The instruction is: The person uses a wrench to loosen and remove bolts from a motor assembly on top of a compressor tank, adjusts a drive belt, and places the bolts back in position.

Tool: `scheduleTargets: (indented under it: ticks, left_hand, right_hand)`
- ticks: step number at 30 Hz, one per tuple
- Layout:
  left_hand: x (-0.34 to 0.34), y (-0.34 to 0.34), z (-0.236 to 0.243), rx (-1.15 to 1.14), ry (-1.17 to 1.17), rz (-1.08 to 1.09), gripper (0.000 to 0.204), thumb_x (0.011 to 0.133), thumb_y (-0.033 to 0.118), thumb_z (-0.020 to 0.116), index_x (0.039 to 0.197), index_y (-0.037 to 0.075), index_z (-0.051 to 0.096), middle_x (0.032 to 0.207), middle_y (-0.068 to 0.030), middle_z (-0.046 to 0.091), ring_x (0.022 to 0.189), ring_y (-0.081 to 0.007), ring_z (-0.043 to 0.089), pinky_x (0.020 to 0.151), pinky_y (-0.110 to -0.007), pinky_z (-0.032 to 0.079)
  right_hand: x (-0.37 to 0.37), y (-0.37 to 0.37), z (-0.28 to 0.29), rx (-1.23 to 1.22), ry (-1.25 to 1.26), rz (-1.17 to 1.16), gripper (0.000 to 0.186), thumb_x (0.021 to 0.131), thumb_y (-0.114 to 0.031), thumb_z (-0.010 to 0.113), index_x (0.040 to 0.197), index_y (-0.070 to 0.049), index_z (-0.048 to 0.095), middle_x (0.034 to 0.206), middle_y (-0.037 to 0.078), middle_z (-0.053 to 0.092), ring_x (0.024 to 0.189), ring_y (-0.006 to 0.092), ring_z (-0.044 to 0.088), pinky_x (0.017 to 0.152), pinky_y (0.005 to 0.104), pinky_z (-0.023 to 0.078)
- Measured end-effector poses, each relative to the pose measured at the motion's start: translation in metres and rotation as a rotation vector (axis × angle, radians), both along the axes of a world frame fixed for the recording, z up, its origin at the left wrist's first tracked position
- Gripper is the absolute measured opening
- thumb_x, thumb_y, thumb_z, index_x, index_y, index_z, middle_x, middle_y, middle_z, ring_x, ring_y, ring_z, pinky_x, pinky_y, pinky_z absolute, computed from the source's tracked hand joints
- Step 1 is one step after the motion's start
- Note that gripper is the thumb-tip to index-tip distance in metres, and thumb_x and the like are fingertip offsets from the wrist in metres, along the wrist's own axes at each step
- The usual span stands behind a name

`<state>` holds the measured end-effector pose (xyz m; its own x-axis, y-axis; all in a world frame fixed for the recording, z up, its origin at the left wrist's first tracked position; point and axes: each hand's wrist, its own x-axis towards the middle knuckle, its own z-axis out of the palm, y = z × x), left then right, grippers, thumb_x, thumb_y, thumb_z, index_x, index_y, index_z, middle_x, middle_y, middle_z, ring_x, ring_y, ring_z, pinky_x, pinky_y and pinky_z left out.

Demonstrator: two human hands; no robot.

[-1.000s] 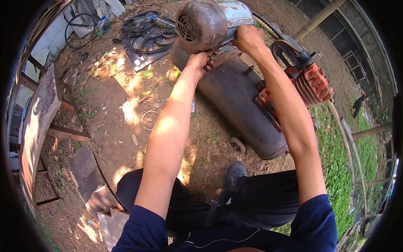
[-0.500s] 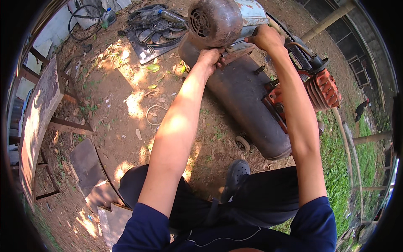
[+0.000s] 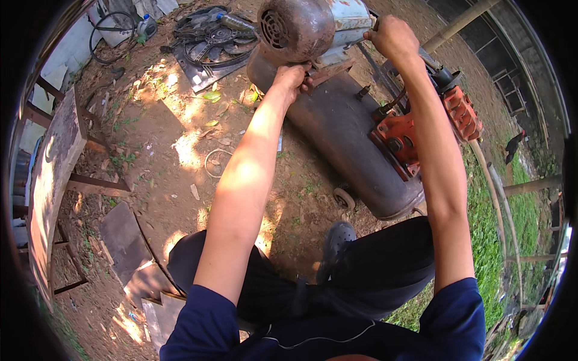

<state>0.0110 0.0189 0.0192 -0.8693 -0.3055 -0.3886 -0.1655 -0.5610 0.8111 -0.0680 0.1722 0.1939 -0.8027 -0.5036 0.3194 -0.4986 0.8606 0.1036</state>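
Observation:
A rusty electric motor [image 3: 295,31] with a light blue-grey body section sits on the far end of a dark cylindrical air compressor tank [image 3: 337,132]. My left hand [image 3: 292,80] is under the motor's near left side, fingers curled in beside the rusty mounting bracket [image 3: 328,72]; what they grip is hidden. My right hand [image 3: 395,40] is closed at the motor's right end, thumb pointing toward the motor. Whatever is in this fist cannot be made out. An orange compressor pump [image 3: 462,114] with cooling fins is mounted on the tank, partly behind my right forearm.
A black fan shroud [image 3: 214,45] and a plastic bottle [image 3: 238,23] lie on the ground beyond. At the left stands a tilted wooden board [image 3: 57,162] on a frame. A small wheel [image 3: 344,198] is beside the tank, near my shoe [image 3: 338,240]. Poles stand at the right.
My right hand has shifted up and right, its fingers now more tightly closed. My left hand stays at the bracket. The whole view has shifted slightly.

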Motion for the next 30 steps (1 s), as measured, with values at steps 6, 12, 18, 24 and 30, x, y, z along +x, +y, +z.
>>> scheduleTargets:
  ticks: [6,12,18,24,30]
  left_hand:
    - [0.005,0.014,-0.003,-0.171,0.053,0.095,0.021,0.090,0.020,0.063,0.100,0.001,0.060,0.076,-0.0025,0.058,0.054,-0.0089,0.051,0.042,-0.022,0.036]
    - [0.005,0.026,0.000,-0.065,0.058,0.126,0.024,0.091,0.024,0.061,0.102,0.003,0.058,0.076,-0.0034,0.058,0.052,-0.0092,0.049,0.041,-0.023,0.035]
    - [0.012,0.028,0.000,0.034,0.037,0.156,0.026,0.093,0.031,0.052,0.103,0.008,0.055,0.068,0.0011,0.051,0.058,-0.0105,0.051,0.047,-0.025,0.038]
    - [0.015,0.025,-0.011,-0.067,-0.013,0.207,0.043,0.091,0.045,0.048,0.109,0.006,0.056,0.081,-0.0022,0.059,0.064,-0.0119,0.052,0.053,-0.029,0.042]
    - [0.025,0.066,-0.017,0.030,0.202,0.567,0.041,0.095,0.037,0.050,0.106,-0.003,0.052,0.101,-0.0163,0.066,0.061,-0.0147,0.055,0.055,-0.025,0.045]
  right_hand:
    - [0.097,0.020,0.003,0.157,-0.116,0.103,0.040,0.086,-0.041,0.061,0.090,-0.001,0.065,0.084,0.022,0.067,0.083,0.0388,0.066,0.071,0.0476,0.051]
    - [0.071,0.045,-0.068,-0.005,-0.385,0.047,0.045,0.095,-0.038,0.047,0.094,0.004,0.063,0.085,0.026,0.066,0.082,0.0430,0.064,0.072,0.0525,0.049]
    - [0.099,0.044,-0.110,-0.126,-0.566,0.162,0.025,0.095,-0.020,0.045,0.102,0.004,0.048,0.084,0.032,0.062,0.084,0.0475,0.062,0.075,0.0535,0.047]
    - [0.094,0.036,-0.144,-0.497,-0.638,0.279,0.020,0.092,-0.012,0.048,0.100,0.005,0.049,0.087,0.031,0.061,0.087,0.0484,0.058,0.077,0.0532,0.044]
    - [0.096,0.016,-0.158,-0.556,-0.507,0.491,0.022,0.089,-0.009,0.050,0.107,0.005,0.051,0.102,0.030,0.059,0.098,0.0456,0.056,0.083,0.0488,0.045]
